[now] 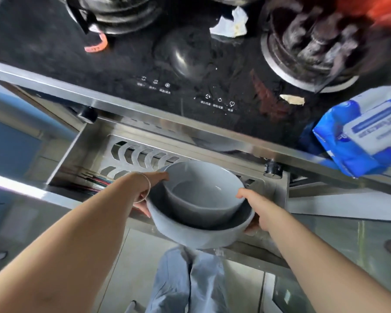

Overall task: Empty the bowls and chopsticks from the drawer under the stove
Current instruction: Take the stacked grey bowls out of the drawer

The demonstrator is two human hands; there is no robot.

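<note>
Bowls [201,206]: two grey, nested, above open drawer [95,145]. Left hand [145,190] and right hand [255,208] clasp outer rim, opposite sides. Likely ceramic: heavy, smooth, breakable; support beneath. Chopsticks [97,182] remain in drawer.

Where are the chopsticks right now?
Head view: the chopsticks lie in the open drawer's left end, just beyond the left hand, left of the stacked bowls.
</note>
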